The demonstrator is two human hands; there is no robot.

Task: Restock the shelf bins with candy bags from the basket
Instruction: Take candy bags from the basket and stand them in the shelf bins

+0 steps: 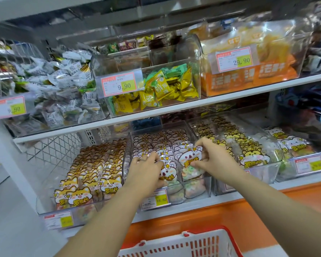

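- Candy bag point(189, 158): white animal-face header, coloured ring sweets below. It is held upright above the front right part of the middle bin point(208, 190).
- Right hand point(210, 157): the bag's right edge is pinched, with fingers curled over the header top and the thumb set lower against the side.
- Left hand point(146, 172): it is reached into the same bin, with fingers bent over the headers of the stocked bags point(157, 143) in the front left rows. Contact is seen, but whether a bag is gripped or only pressed cannot be told.
- Middle bin: clear plastic, set on the lower shelf point(228, 200) and packed in rows with matching white-headed bags. A price label point(154, 199) is fixed to its front.
- Left bin point(44, 208): just beside the middle bin, filled with orange-cat-headed bags.
- Right bin point(271, 175): just beside it on the other side, holding yellow-headed bags.
- Basket point(202, 244): red rim, white mesh wall, seen at the bottom edge below the forearms. Its contents are out of view.
- Upper shelf point(174, 108): clear bins of wrapped sweets, among them yellow-and-green packets point(156, 93).
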